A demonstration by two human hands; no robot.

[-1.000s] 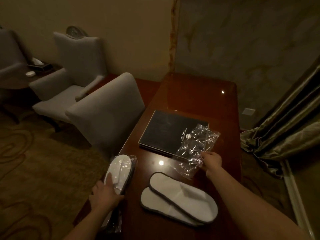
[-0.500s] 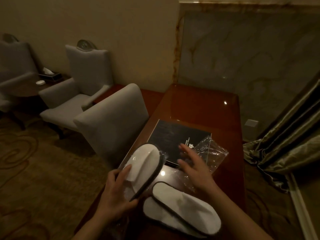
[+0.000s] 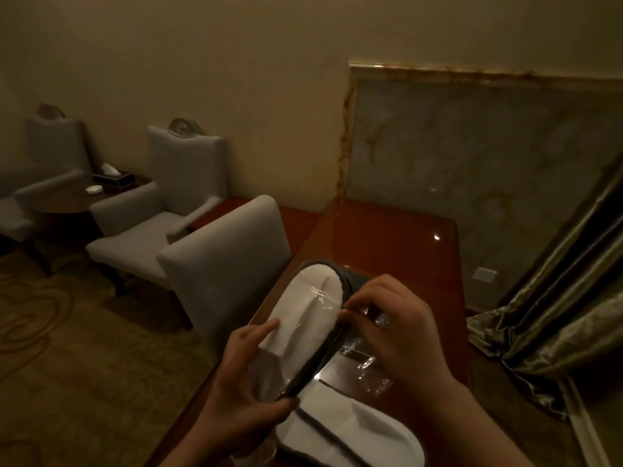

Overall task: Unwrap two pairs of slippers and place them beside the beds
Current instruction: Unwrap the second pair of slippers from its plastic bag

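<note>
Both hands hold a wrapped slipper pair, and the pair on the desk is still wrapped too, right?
No: the head view shows the desk pair already unwrapped. The left hand and right hand do hold the wrapped pair.

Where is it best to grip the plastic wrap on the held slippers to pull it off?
Probably pinch the plastic wrap where it wrinkles over the far rounded end of the slipper pair, coming from the right; the left hand grips the near end.

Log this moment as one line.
step: unwrapping | left hand: holds wrapped slippers | right hand: pinches wrapper | unwrapped slippers: on desk
</note>
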